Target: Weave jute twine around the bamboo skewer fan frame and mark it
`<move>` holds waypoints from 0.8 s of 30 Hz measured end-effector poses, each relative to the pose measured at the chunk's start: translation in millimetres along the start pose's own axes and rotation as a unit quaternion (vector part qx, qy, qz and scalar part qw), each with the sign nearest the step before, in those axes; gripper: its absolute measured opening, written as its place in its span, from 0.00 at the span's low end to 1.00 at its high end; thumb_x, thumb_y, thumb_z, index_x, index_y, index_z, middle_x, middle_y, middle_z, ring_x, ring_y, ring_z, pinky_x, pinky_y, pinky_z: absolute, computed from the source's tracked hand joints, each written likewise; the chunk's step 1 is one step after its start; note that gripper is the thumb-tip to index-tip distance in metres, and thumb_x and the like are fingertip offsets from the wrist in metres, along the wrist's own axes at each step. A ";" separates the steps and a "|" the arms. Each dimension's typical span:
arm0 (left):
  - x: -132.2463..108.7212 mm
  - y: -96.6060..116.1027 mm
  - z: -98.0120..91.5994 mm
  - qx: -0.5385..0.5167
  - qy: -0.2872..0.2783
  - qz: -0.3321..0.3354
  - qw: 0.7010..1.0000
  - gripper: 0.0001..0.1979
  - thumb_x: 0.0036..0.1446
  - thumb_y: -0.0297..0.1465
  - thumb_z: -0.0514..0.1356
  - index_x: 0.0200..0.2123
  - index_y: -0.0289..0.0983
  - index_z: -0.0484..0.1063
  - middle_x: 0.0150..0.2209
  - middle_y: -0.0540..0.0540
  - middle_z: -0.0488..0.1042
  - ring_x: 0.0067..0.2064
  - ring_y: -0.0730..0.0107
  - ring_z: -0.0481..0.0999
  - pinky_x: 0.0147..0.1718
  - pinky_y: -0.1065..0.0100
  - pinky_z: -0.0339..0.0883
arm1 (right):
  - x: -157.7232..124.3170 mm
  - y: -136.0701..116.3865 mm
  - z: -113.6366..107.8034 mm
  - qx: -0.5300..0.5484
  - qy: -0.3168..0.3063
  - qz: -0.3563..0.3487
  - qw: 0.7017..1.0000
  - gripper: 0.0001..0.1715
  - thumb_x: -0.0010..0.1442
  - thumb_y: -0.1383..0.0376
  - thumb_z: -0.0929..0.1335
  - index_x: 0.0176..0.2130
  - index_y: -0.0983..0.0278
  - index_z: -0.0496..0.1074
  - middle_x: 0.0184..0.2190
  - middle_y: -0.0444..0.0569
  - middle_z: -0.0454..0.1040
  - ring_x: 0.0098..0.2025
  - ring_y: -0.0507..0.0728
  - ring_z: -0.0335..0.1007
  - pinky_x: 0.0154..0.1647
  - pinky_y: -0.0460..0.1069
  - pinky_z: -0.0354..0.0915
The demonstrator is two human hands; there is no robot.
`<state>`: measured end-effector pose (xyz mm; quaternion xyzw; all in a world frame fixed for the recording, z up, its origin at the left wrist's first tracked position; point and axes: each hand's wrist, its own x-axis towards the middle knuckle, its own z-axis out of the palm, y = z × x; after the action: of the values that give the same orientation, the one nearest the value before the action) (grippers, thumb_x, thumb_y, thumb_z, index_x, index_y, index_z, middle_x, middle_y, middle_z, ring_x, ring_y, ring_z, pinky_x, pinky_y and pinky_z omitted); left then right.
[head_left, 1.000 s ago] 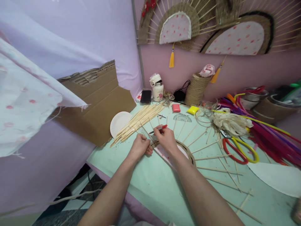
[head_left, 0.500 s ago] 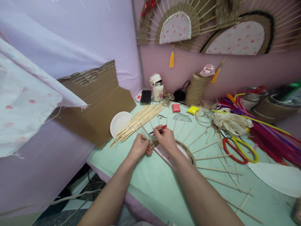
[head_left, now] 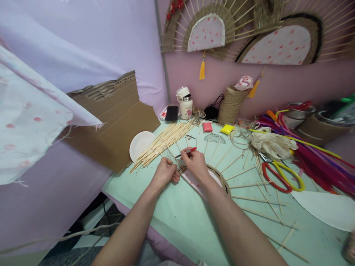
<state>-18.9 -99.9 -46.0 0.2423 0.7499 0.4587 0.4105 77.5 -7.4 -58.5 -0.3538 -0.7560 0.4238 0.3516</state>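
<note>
My right hand [head_left: 194,162] pinches a red pen [head_left: 191,150], its dark tip pointing left over a clear ruler [head_left: 168,154]. The near end of that ruler lies under the curled fingers of my left hand [head_left: 167,171], which grips it. Below my right hand is a half-round fan [head_left: 191,181] with dotted white cloth and a twine border, partly hidden by my right forearm. Thin wooden sticks [head_left: 241,173] spread out from its curved edge across the table. One stick [head_left: 177,143] stands out just beyond the pen.
A pile of sticks [head_left: 166,142] and a paper plate [head_left: 140,144] lie behind my left hand. Red-and-yellow scissors [head_left: 277,177] rest at right, near pipe cleaners [head_left: 318,159]. A bottle [head_left: 185,105], phone [head_left: 172,113], twine spool [head_left: 233,105] and cardboard [head_left: 116,122] stand farther back.
</note>
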 end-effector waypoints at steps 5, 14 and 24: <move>-0.2 -0.4 -0.4 -0.003 -0.001 0.004 1.000 0.14 0.52 0.25 0.54 0.37 0.39 0.49 0.14 0.53 0.71 0.14 0.70 0.70 0.12 0.74 0.63 | 0.1 -0.2 -0.7 -0.009 0.005 0.000 1.000 0.16 0.59 0.59 0.62 0.28 0.64 0.74 0.25 0.47 0.76 0.28 0.54 0.72 0.30 0.45 0.61; 0.6 0.3 -0.3 -0.003 0.000 0.000 1.000 0.14 0.52 0.26 0.55 0.38 0.38 0.50 0.15 0.52 0.71 0.15 0.69 0.70 0.12 0.74 0.62 | 0.2 1.2 0.2 -0.026 -0.001 0.000 1.000 0.18 0.59 0.58 0.62 0.27 0.64 0.74 0.24 0.47 0.76 0.27 0.54 0.72 0.30 0.45 0.61; 1.0 -2.7 -0.1 -0.011 0.001 0.010 1.000 0.15 0.52 0.26 0.56 0.37 0.39 0.51 0.15 0.52 0.71 0.14 0.69 0.71 0.12 0.73 0.63 | -0.8 -2.1 -1.4 -0.006 0.001 -0.006 1.000 0.16 0.59 0.58 0.62 0.28 0.63 0.74 0.24 0.47 0.77 0.28 0.54 0.72 0.30 0.45 0.61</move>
<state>-19.5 -100.4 -48.8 0.2444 0.7431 0.4710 0.4077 78.5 -8.3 -56.3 -0.3515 -0.7603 0.4168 0.3530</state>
